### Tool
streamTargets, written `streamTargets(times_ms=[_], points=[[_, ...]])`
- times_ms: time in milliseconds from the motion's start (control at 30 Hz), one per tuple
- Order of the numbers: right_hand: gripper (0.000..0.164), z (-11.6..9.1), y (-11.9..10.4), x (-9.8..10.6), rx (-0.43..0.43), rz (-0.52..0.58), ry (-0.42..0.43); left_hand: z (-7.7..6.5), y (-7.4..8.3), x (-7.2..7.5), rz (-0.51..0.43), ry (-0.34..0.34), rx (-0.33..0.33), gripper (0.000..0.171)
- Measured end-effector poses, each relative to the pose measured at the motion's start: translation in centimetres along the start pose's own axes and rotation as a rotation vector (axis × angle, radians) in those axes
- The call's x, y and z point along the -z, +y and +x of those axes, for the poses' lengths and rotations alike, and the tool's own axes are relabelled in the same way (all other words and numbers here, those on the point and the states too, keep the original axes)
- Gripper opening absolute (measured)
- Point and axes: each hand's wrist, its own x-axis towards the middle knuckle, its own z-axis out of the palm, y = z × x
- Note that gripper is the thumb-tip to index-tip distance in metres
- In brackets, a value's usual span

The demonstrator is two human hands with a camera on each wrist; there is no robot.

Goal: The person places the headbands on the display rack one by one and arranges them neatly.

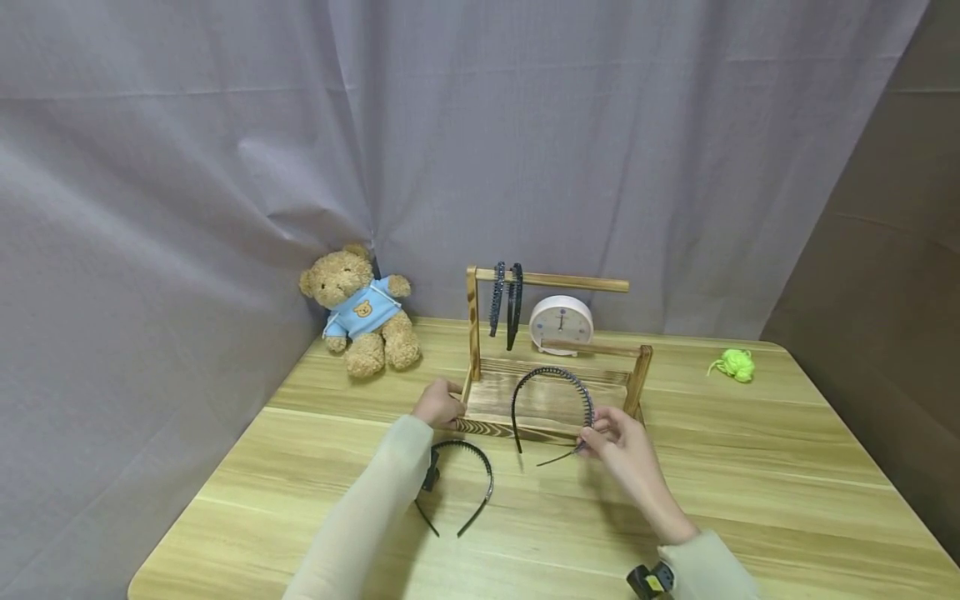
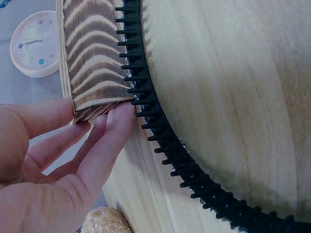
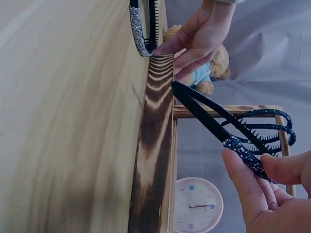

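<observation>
My right hand (image 1: pixel 618 446) pinches a dark toothed headband (image 1: pixel 555 371) by one side, holding it raised in front of the wooden rack (image 1: pixel 483 427). Speckled glitter covers the gripped part of this headband (image 3: pixel 243 153) in the right wrist view. At the rack's left front corner, my left hand (image 1: pixel 438 404) grips the base; thumb and fingers lie on either side of its end in the left wrist view. Another black toothed headband (image 1: pixel 490 475) lies on the table by my left wrist. Two glittery headbands (image 1: pixel 497 300) hang from the rack's upper bar (image 1: pixel 577 282), near its left post.
A round white clock (image 1: pixel 561 323) stands behind the rack's lower bar (image 1: pixel 600 347). To the left, a teddy bear (image 1: pixel 367 312) in a blue top leans against the grey curtain (image 1: pixel 480 167). Bright green yarn (image 1: pixel 735 365) lies on the table's right side.
</observation>
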Motion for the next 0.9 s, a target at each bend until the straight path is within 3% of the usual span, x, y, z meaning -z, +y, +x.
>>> streamTargets(times_ms=[700,900], points=[[0.026,1.8,-1.6,-1.2,0.122,-0.183,0.188,-0.2,0.1,-0.1,0.034,0.023,-0.033,0.046],[0.023,2.3,-1.7,-1.7,0.159,-0.150,0.211,-0.1,0.0,-0.1,0.038,0.022,-0.030,0.045]])
